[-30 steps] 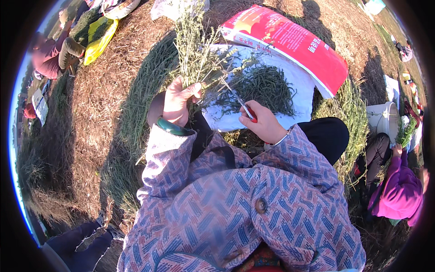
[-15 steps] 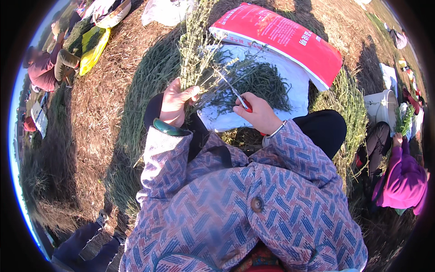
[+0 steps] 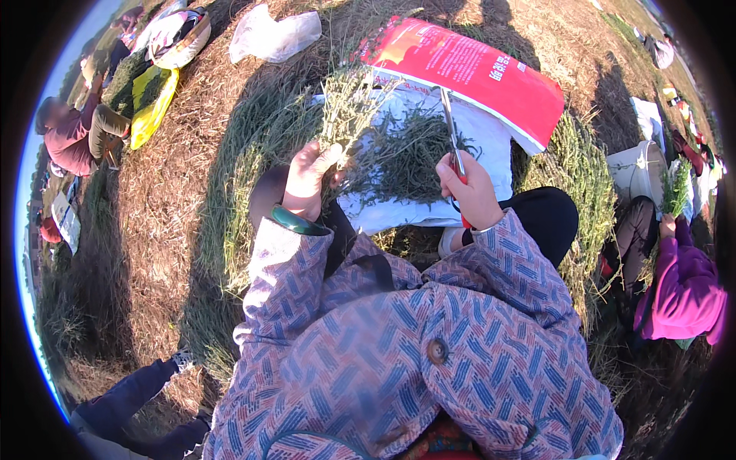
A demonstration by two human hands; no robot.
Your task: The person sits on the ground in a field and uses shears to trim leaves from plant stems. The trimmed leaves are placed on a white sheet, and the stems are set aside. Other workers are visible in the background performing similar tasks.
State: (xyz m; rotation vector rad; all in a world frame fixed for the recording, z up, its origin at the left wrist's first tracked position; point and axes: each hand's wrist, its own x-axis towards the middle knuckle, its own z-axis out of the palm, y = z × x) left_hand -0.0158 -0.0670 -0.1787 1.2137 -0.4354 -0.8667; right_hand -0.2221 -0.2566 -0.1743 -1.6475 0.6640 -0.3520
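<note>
My left hand (image 3: 310, 178) is closed round the lower end of a bunch of pale green plant stems (image 3: 346, 107), which stands up from the fist. In my right hand (image 3: 469, 186) is a pair of scissors (image 3: 451, 126) with red on the handles. Its blades point away from me, apart from the stems, and look closed. Between and beyond my hands, a heap of dark green cut sprigs (image 3: 410, 157) lies on a white sheet (image 3: 491, 146). A red printed sack (image 3: 468, 73) covers the sheet's far edge.
Cut plants (image 3: 253, 165) lie in piles on both sides of me. A clear plastic bag (image 3: 274, 34) rests on dry straw ahead. At right, a person in purple (image 3: 682, 287) holds greenery near a white bucket (image 3: 638, 172). Another person (image 3: 73, 138) sits far left by a yellow sack (image 3: 153, 107).
My right hand has moved right, drawing the scissors away from the stems and turning the blades to point forward. My left hand keeps its bunch, now lower in view.
</note>
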